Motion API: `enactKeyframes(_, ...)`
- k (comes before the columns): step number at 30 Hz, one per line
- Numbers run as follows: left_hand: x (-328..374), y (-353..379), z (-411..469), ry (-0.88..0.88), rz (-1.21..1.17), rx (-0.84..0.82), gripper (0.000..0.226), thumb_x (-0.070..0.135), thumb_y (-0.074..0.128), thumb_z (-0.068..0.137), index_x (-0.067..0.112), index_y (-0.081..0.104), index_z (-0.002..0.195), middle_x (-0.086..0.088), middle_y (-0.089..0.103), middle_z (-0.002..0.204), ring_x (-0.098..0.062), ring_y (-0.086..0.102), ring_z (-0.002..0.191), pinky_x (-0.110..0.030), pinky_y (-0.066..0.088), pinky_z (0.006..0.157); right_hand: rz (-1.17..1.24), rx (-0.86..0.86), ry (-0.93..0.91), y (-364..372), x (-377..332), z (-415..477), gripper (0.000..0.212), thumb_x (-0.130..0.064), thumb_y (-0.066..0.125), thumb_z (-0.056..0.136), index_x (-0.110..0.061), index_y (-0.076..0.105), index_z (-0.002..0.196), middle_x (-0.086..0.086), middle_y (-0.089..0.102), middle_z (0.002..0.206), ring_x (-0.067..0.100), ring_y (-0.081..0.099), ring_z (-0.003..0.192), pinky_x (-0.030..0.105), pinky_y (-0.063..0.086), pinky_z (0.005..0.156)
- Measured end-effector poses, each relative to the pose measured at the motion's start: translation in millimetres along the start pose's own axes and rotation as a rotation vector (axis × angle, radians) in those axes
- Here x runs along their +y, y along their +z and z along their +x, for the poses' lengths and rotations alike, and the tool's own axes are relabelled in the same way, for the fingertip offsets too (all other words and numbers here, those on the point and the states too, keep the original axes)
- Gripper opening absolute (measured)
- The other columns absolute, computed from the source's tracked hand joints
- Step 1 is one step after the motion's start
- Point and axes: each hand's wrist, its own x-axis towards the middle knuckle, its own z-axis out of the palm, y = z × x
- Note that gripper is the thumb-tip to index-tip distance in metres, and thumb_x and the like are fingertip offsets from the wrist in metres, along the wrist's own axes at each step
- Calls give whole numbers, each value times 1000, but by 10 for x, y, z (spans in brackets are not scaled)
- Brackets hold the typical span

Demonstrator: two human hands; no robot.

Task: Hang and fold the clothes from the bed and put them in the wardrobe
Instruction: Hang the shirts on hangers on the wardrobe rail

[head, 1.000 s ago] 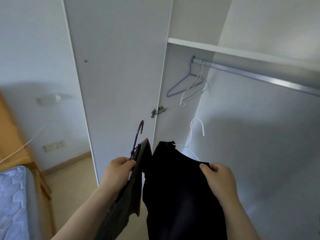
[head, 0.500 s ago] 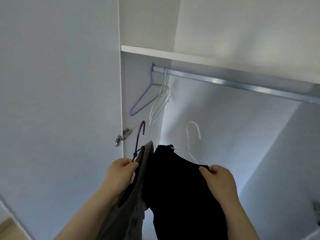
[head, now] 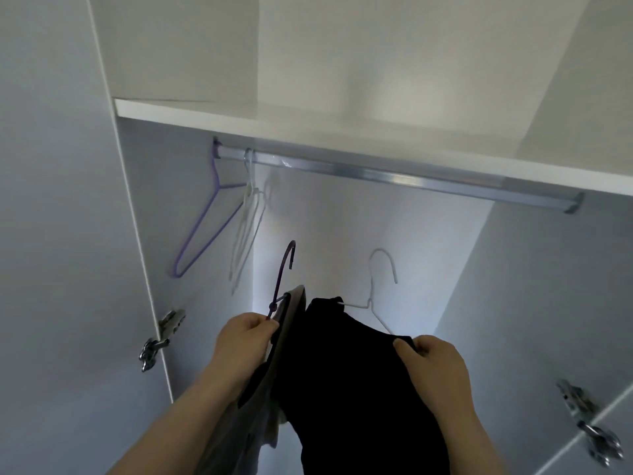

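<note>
I see my left hand [head: 245, 341] closed around the neck of a dark purple hanger [head: 282, 279], its fingers [head: 263, 325] pinching the wire just below the hook, which points up and curls to the right. A grey garment [head: 246, 416] hangs from that hanger, limp and narrow, falling along my left forearm toward the bottom edge of the view. Just beside it, touching on its right, is a black garment [head: 356, 389], very dark and without visible detail, draped on a white wire hanger [head: 376, 293] whose hook stands free above the cloth. My right hand [head: 433, 366] grips the right shoulder of the black garment, fingers curled shut over the fabric edge. Both pieces are held up in front of the open wardrobe [head: 531, 303], below the metal rail [head: 394, 174] and not hung on it. At the rail's left end an empty light purple hanger [head: 205, 231] hangs against the side wall, with empty white hangers [head: 248, 221] just to its right. A white shelf [head: 308, 126] runs directly above the rail. Metal door hinges [head: 161, 337] show at the lower left and lower right.
</note>
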Motion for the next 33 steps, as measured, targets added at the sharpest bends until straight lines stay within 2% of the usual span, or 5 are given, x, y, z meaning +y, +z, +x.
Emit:
enactKeyframes(3, 96, 113, 236, 4, -7, -15, 29, 21, 61, 80, 16, 58, 52, 2, 43, 48, -13, 38, 44, -28, 31, 51, -7, -4, -2, 5, 57, 263, 38, -32, 59, 87, -14, 44, 58, -4, 38, 48, 13, 36, 47, 27, 30, 51)
enactKeyframes(15, 483, 453, 1073, 77, 10, 176, 22, 15, 58, 79, -7, 61, 74, -9, 50, 59, -17, 42, 52, -28, 34, 53, 5, -4, -36, 40, 200, 1067, 40, -35, 59, 87, -6, 47, 61, 0, 42, 52, 14, 38, 49, 29, 31, 52)
enactKeyframes(22, 807, 510, 1614, 113, -117, 176, 12, 7, 61, 77, -2, 68, 77, -9, 50, 56, -19, 39, 46, -27, 31, 50, 24, 51, -61, 25, 169, 1323, 40, -34, 59, 85, -17, 37, 57, -6, 33, 46, 8, 29, 42, 26, 27, 48)
enactKeyframes(27, 1022, 489, 1949, 156, -130, 163, 8, 7, 60, 81, 4, 67, 79, -13, 49, 64, -21, 39, 55, -29, 30, 54, 21, 77, -45, 82, 189, 1415, 39, -35, 60, 86, -9, 48, 59, -4, 42, 48, 10, 38, 45, 26, 32, 49)
enactKeyframes(33, 1117, 472, 2218, 194, -119, 219, 14, 11, 60, 84, 4, 67, 74, -7, 58, 67, -24, 50, 64, -33, 41, 63, 0, 88, -25, 158, 253, 1400, 38, -35, 59, 86, -16, 42, 58, -3, 37, 49, 11, 36, 46, 27, 29, 51)
